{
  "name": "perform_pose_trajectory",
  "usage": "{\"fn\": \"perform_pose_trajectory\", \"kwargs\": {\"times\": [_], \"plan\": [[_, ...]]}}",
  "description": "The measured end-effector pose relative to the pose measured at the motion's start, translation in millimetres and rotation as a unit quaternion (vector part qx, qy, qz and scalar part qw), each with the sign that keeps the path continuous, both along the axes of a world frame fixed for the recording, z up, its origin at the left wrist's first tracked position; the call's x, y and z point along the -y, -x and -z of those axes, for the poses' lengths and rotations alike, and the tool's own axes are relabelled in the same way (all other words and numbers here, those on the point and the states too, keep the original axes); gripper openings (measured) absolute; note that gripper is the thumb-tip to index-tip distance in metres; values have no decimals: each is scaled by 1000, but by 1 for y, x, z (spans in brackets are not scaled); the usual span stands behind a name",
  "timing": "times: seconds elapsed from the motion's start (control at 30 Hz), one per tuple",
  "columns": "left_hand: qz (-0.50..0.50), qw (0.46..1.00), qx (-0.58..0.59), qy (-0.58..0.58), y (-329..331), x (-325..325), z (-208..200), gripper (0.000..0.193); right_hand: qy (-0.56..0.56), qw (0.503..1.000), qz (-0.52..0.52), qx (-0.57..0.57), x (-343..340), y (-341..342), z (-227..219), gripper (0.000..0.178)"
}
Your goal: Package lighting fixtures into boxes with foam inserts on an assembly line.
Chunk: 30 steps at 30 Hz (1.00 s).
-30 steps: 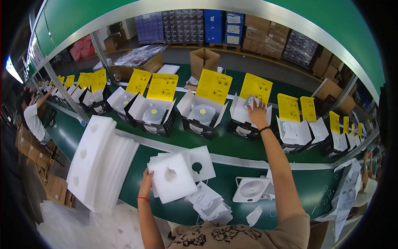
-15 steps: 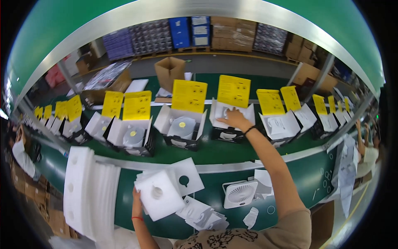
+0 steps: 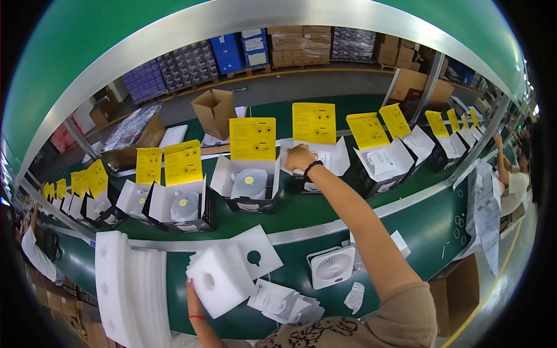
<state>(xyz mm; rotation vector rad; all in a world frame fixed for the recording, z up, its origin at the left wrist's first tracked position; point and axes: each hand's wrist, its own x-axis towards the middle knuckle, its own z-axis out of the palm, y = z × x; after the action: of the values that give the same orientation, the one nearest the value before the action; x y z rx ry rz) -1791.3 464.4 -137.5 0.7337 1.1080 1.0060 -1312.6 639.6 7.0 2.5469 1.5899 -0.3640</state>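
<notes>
My left hand (image 3: 195, 301) grips the near left edge of a small stack of white foam sheets (image 3: 223, 278), each with a round hole. Another foam sheet (image 3: 267, 246) with a keyhole-shaped cutout lies behind it. My right arm reaches across to an open box (image 3: 301, 187) with a raised yellow lid (image 3: 314, 123). There my right hand (image 3: 301, 158) is closed at the box's left white flap, its fingertips partly hidden. A white printed sheet (image 3: 328, 158) covers the contents. To its left, an open box holds a round grey-white item (image 3: 250, 182) with a yellow sticker.
White leaflets (image 3: 284, 301) and a white square fan (image 3: 332, 268) lie on the green bench. Tall foam pieces (image 3: 130, 290) stand at left. More open yellow-lidded boxes (image 3: 183, 203) line the belt both ways. A brown carton (image 3: 214, 113) sits beyond; co-workers (image 3: 513, 180) are at both sides.
My right hand has moved from the middle of the box to its left flap, its fingers drawing in. My left hand stays on the foam stack. The view has turned slightly.
</notes>
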Motion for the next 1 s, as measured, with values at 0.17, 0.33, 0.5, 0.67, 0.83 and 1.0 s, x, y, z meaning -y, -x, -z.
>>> {"fn": "perform_pose_trajectory", "kwargs": {"times": [0.17,0.33,0.5,0.67,0.83,1.0], "plan": [[11,1000,-14,-22,9,-5,8,57,-25,999,-40,2,16,-14,0,42],[-13,996,-36,-84,16,-13,24,55,-160,979,-105,69,39,-46,-27,31],[7,995,-59,-79,29,-27,29,59,-402,906,-135,-24,75,-97,-83,45],[8,995,-66,-79,35,-37,32,60,-416,907,-51,48,98,-127,-35,46],[11,997,-44,-63,40,-40,25,59,-358,918,20,168,108,-137,-22,36],[9,998,-22,-55,55,-43,31,58,-582,798,-11,158,100,-100,-68,26]]}}
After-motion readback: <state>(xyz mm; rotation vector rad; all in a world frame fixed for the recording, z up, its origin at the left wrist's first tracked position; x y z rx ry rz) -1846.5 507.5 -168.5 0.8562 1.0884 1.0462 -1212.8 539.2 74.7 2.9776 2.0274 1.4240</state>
